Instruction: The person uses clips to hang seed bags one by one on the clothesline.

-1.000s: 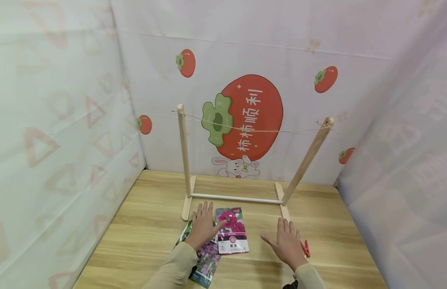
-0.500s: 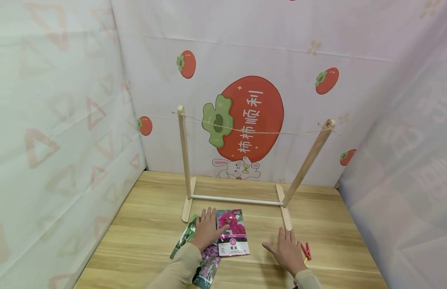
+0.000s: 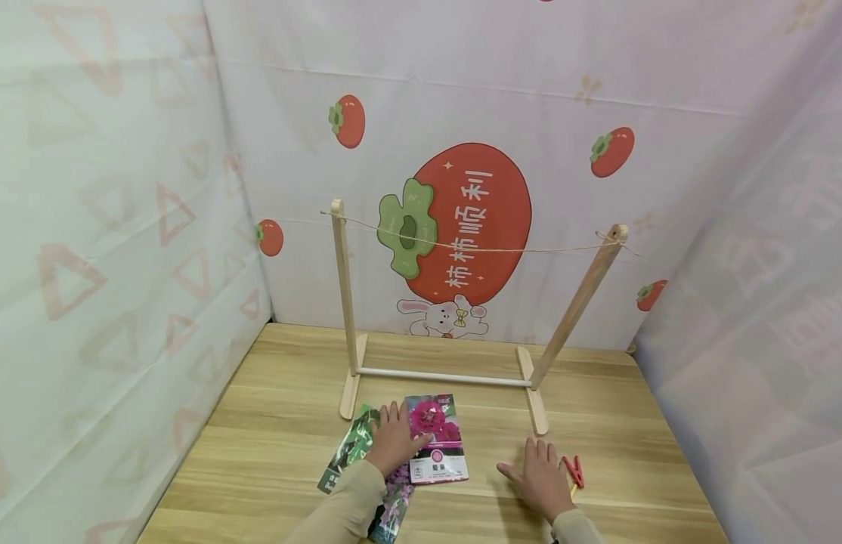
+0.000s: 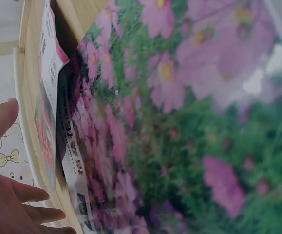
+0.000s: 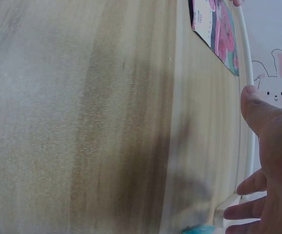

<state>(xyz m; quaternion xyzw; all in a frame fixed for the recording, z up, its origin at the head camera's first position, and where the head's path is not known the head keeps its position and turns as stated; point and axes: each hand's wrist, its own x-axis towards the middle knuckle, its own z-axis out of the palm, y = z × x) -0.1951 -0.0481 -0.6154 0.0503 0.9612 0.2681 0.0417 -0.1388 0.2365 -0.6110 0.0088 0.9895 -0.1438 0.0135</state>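
Note:
My left hand (image 3: pixel 394 440) hovers with spread, relaxed fingers over several flower seed packets in the head view. Beneath it lie a green packet (image 3: pixel 346 457) and a purple-flowered packet (image 3: pixel 392 505), both partly hidden by the hand and sleeve. A packet with magenta blooms (image 3: pixel 438 440) lies just right of it, overlapped by the thumb. In the left wrist view the pink-flowered packet (image 4: pixel 179 122) fills most of the picture. My right hand (image 3: pixel 545 480), fingers extended and holding nothing, is beside a red clothespin (image 3: pixel 574 471).
A wooden stand (image 3: pixel 344 287) with a string (image 3: pixel 489 249) tied between its two posts is behind the hands. Its white crossbar (image 3: pixel 441 375) runs low across the table (image 3: pixel 258 423). Printed cloth walls (image 3: pixel 292 113) enclose three sides. A teal piece (image 5: pixel 199 229) shows near the right fingers.
Both hands have drawn slightly back toward the person. The left hand has shifted a little right, uncovering more of the green packet. The packets and stand stay put.

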